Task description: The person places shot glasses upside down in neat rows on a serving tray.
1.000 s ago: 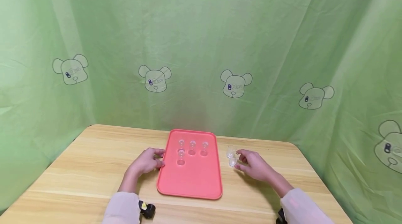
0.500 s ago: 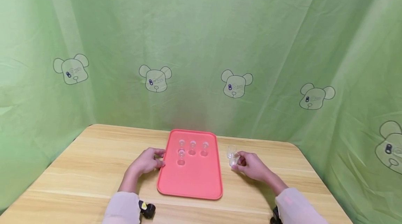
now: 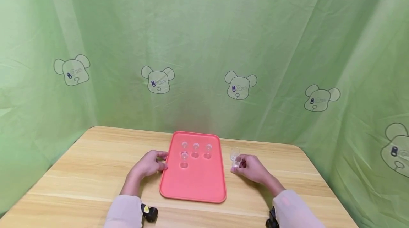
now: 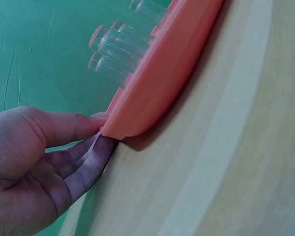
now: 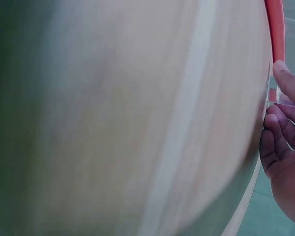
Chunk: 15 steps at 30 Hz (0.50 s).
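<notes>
A red tray (image 3: 198, 184) lies on the table, bearing several small clear cups (image 3: 184, 157) toward its far half. My left hand (image 3: 147, 165) pinches the tray's left edge; in the left wrist view the thumb (image 4: 73, 127) lies at the rim with the fingers underneath. To the right of the tray, my right hand (image 3: 254, 169) holds a small clear cup (image 3: 236, 162) between thumb and fingers. Just behind that cup stands another clear cup (image 3: 234, 152), partly overlapped by it. In the right wrist view the held cup (image 5: 273, 94) shows only in part behind the thumb.
The wooden table (image 3: 96, 171) has rounded far corners. A green curtain (image 3: 198, 114) with printed bear heads encloses its back and sides.
My right hand has closed on the nearer clear cup and shifted it slightly left, toward the tray. The left hand and the tray stay put.
</notes>
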Each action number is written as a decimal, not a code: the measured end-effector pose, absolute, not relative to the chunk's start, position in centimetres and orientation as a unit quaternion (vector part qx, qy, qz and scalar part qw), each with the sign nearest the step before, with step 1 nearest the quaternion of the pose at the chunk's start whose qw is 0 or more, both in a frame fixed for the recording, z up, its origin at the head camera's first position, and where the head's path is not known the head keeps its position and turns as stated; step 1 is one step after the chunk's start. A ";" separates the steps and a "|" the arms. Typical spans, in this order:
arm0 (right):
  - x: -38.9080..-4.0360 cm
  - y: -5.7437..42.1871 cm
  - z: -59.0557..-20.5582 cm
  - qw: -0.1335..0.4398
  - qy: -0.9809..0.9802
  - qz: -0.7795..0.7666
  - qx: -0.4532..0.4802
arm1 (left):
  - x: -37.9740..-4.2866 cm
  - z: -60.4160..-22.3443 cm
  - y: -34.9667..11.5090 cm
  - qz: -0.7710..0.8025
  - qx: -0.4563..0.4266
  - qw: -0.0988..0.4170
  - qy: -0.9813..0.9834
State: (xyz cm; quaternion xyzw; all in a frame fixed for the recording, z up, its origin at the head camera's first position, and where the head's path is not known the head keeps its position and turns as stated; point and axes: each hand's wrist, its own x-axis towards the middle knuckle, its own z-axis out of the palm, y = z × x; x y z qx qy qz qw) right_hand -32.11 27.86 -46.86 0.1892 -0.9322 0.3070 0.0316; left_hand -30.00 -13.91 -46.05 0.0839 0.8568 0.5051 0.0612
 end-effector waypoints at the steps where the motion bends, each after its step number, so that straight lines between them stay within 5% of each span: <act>1: -32.1 27.8 -46.9 0.031 -0.932 0.308 0.190 | -30.0 -46.1 -13.9 0.505 0.085 0.061 0.857; 15: -32.0 27.8 -46.5 0.019 -0.933 0.312 0.181 | -30.2 -46.4 -13.8 0.506 0.076 0.064 0.857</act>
